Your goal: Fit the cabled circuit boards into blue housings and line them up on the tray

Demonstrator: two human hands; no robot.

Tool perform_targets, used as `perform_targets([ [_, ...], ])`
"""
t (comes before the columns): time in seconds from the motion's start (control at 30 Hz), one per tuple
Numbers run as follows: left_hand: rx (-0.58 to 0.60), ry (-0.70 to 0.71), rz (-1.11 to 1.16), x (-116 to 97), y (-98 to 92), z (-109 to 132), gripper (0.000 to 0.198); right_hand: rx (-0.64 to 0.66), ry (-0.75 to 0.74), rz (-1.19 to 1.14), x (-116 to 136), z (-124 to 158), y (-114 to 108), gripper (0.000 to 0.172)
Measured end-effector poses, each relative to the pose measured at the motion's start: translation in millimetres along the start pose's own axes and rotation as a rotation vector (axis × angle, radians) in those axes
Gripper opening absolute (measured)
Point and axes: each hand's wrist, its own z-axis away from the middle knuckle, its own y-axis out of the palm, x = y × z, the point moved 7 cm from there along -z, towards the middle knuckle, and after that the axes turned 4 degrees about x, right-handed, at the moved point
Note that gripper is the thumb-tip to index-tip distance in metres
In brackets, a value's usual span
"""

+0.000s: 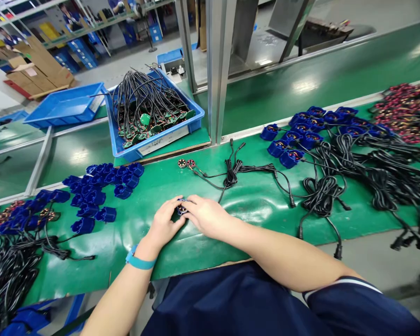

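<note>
My left hand (164, 224) and my right hand (205, 215) meet on the green bench mat (133, 233), fingers pinched together around a small blue cap with a round motor part (182, 207) inside it. A black cable runs from that spot toward a bundled cable (231, 175). A blue wristband (139, 262) sits on my left wrist. To the left lies a pile of empty blue caps (101, 186).
A blue bin (154, 140) of green boards with black wires stands behind, an empty blue tray (65, 107) beside it. Finished blue-capped units with cables (311, 135) crowd the right; more lie at the left (17, 219). Two bare motor parts (186, 163) lie mid-mat. A metal post (217, 70) rises behind.
</note>
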Motion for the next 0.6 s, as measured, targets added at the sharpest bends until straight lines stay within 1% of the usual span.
perform_targets([
  [0.1, -0.016, 0.048, -0.037, -5.6, -1.4, -0.8, 0.043, -0.014, 0.098, -0.158, -14.2, 3.0, -4.0, 0.033],
  [0.17, -0.026, 0.051, -0.037, -6.7, -2.0, -0.6, 0.045, -0.025, 0.127, -0.203, -18.7, 4.0, -6.2, 0.027],
  [0.33, -0.022, 0.073, -0.051, -7.9, -0.9, -0.3, 0.043, -0.068, 0.081, -0.230, -15.8, 3.8, -7.1, 0.016],
  [0.47, 0.015, 0.092, -0.075, -8.7, 3.4, -0.8, 0.042, -0.084, 0.050, -0.242, -15.2, 4.2, -6.9, 0.014],
  [0.53, 0.043, 0.088, -0.078, -9.1, 6.1, -0.9, 0.042, -0.083, 0.062, -0.227, -17.2, 4.4, -7.2, 0.013],
  [0.6, 0.046, 0.075, -0.071, -9.2, 6.4, -1.0, 0.042, -0.078, 0.084, -0.207, -19.3, 4.4, -7.2, 0.012],
])
